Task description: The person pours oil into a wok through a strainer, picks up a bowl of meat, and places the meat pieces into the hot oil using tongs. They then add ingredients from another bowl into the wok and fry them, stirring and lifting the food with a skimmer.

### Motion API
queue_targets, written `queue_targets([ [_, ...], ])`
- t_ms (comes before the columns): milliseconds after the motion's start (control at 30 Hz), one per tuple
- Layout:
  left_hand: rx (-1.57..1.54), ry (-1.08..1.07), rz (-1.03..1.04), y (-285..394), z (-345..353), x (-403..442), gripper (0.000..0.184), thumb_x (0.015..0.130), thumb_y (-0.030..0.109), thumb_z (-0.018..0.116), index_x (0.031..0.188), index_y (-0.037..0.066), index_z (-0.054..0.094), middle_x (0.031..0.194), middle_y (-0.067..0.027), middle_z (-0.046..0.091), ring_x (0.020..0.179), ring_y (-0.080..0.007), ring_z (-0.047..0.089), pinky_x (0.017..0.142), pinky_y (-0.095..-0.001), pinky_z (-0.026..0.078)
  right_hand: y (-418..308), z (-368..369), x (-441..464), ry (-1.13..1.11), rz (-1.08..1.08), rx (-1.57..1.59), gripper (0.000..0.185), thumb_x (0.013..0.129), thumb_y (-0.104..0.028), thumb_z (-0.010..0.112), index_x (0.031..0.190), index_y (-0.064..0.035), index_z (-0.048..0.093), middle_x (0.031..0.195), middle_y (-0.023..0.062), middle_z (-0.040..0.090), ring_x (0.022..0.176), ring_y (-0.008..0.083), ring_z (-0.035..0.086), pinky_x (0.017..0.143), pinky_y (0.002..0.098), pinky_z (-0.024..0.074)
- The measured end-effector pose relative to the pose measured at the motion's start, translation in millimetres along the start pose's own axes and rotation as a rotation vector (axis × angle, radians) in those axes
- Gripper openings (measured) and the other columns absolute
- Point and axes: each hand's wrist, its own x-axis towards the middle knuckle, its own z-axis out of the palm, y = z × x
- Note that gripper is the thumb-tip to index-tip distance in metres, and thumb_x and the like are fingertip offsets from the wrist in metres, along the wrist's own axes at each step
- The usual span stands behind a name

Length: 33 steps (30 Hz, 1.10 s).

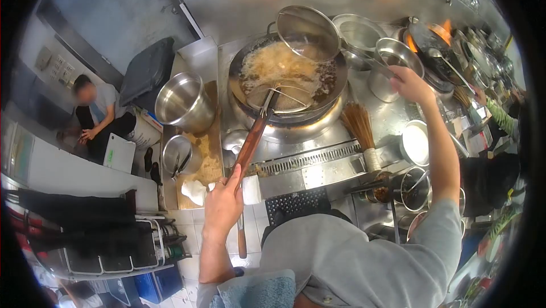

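Observation:
My left hand [224,204] is wrapped round the long wooden handle of a wire skimmer [250,146]. The skimmer's mesh basket lies at the near side of a large wok [336,83], partly in the liquid. Pale yellow foam and bubbles [278,62] cover much of that liquid; any food beneath cannot be made out. In my right hand [412,86] is the handle of a round fine-mesh strainer [308,30]. It hangs tilted over the wok's far right side, apart from the skimmer.
Left of the wok stand a tall steel pot [182,103] and a smaller one [183,157]. A bamboo brush [359,129] and a steel pot [381,83] are at the right. Flames [443,32] rise by another wok, near a co-worker's hand. A person [102,106] sits far left.

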Motion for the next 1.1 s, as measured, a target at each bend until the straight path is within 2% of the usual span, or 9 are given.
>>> queue_targets([
  [133,0.019,0.002,-0.009,-1,3,0,0.054,0.083,0.011,0.062,0.136,0.016,0.051,0.084,-0.0187,0.059,0.073,-0.0377,0.063,0.065,-0.0474,0.051,12,5,4,-0.051,-0.008,0.026,0.033,0.086,-0.005,0.055,0.118,0.0005,0.058,0.068,0.0100,0.059,0.060,0.0218,0.055,0.062,0.0343,0.0467],
  [233,0.006,-0.007,-0.014,1,1,1,0.054,0.083,0.011,0.062,0.136,0.016,0.051,0.085,-0.0185,0.058,0.073,-0.0375,0.063,0.064,-0.0469,0.051,21,34,18,0.032,-0.264,-0.139,0.036,0.086,-0.007,0.056,0.121,-0.0004,0.058,0.066,0.0053,0.057,0.055,0.0149,0.052,0.055,0.0309,0.0445],
  [333,-0.007,0.005,-0.010,1,3,0,0.054,0.084,0.011,0.063,0.136,0.016,0.051,0.085,-0.0181,0.059,0.073,-0.0373,0.063,0.064,-0.0466,0.051,6,29,20,-0.126,-0.069,0.032,0.036,0.086,-0.008,0.056,0.122,-0.0011,0.057,0.066,0.0028,0.055,0.054,0.0100,0.049,0.052,0.0275,0.0420],
  [533,0.017,0.011,-0.025,4,1,-1,0.052,0.084,0.011,0.062,0.135,0.015,0.052,0.087,-0.0174,0.059,0.072,-0.0373,0.063,0.063,-0.0471,0.051,10,-36,15,-0.322,-0.017,0.049,0.037,0.088,-0.007,0.056,0.124,-0.0018,0.056,0.065,0.0009,0.054,0.053,0.0087,0.048,0.045,0.0262,0.0380],
  [667,0.008,0.009,-0.024,4,1,-1,0.050,0.084,0.011,0.062,0.134,0.014,0.054,0.087,-0.0179,0.060,0.072,-0.0374,0.063,0.063,-0.0471,0.051,11,-34,20,-0.155,0.075,0.101,0.036,0.088,-0.006,0.056,0.124,-0.0029,0.057,0.064,0.0009,0.053,0.052,0.0101,0.048,0.049,0.0276,0.0404],
  [867,0.023,0.025,-0.001,4,0,1,0.050,0.083,0.010,0.061,0.133,0.013,0.054,0.088,-0.0177,0.061,0.073,-0.0371,0.063,0.064,-0.0465,0.051,53,0,65,0.103,-0.126,-0.132,0.031,0.088,-0.010,0.058,0.119,-0.0041,0.060,0.063,0.0068,0.057,0.057,0.0146,0.054,0.055,0.0327,0.0433],
  [900,0.034,0.024,-0.005,4,-1,1,0.051,0.083,0.010,0.062,0.133,0.013,0.054,0.088,-0.0173,0.061,0.074,-0.0370,0.063,0.065,-0.0464,0.051,61,4,73,0.070,-0.116,-0.217,0.032,0.088,-0.007,0.056,0.120,-0.0012,0.059,0.067,0.0031,0.058,0.060,0.0118,0.055,0.053,0.0310,0.0437],
  [1000,0.010,0.014,-0.014,4,-8,1,0.051,0.083,0.009,0.062,0.133,0.015,0.054,0.091,-0.0159,0.061,0.077,-0.0364,0.063,0.067,-0.0456,0.052,64,18,78,-0.100,0.101,0.069,0.037,0.091,-0.009,0.055,0.127,-0.0032,0.056,0.070,0.0026,0.060,0.059,0.0112,0.055,0.052,0.0289,0.0436],
  [1100,-0.018,-0.007,-0.082,7,-17,1,0.057,0.081,0.006,0.063,0.136,0.016,0.052,0.092,-0.0184,0.061,0.081,-0.0382,0.061,0.071,-0.0451,0.050,73,28,81,-0.254,0.218,0.310,0.039,0.093,-0.013,0.051,0.131,-0.0044,0.051,0.070,0.0006,0.058,0.051,0.0095,0.047,0.042,0.0268,0.0371],
])
